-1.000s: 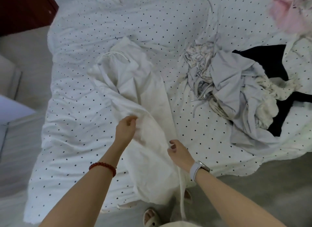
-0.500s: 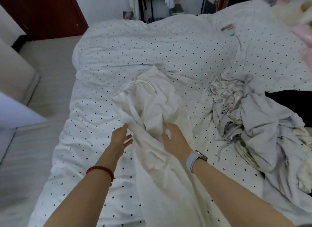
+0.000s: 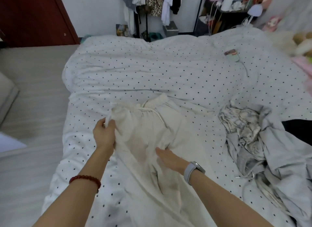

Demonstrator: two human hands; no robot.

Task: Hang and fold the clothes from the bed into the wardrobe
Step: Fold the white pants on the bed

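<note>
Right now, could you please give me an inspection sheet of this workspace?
Surface: bed under a rumpled white polka-dot duvet.
Job's things: cream drawstring trousers spread out; grey clothes pile at the right.
Clutter: small device on the duvet.
Hands: left hand grips the trousers' waistband corner; right hand rests flat on them.
Cables: grey cord from the device.
Surroundings: clothes rail, dark red door.

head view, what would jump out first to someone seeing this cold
Two bare arms reach over a polka-dot bed; the left hand grips the edge of cream drawstring trousers spread mid-bed, and the right hand presses flat on them. A rumpled grey clothes pile lies to the right.
</note>
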